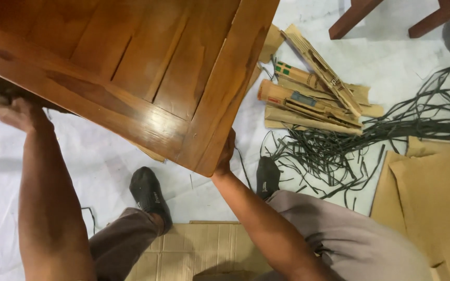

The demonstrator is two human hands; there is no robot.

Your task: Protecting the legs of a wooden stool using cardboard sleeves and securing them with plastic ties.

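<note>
Head camera looks straight down past the person's knees onto a white-covered floor. Nearest, a flat sheet of cardboard (194, 250) lies between the legs, and two feet in dark socks (149, 195) stand just beyond it, one left and one right. A larger brown cardboard piece (433, 198) fills the near right corner.

Both forearms reach away from the body to a big wooden table top (131, 67) of glossy reddish-brown boards, held up off the floor and tilted, filling the upper left of the view. The right hand (226, 153) is closed on the table top's near corner, fingers curled under the edge so only the thumb side and wrist show. The left hand (14, 112) is at the left, pressed up against the underside of the near edge; its fingers are hidden beneath the wood and blurred, so how far it is closed I cannot tell.

Right of the table top, a tangle of dark green strapping bands (350, 140) sprawls across the floor. Just beyond it lies a heap of folded cardboard corner strips (313, 93). Farthest, at the top right, two dark wooden legs (360, 15) of another piece of furniture stand on the floor.
</note>
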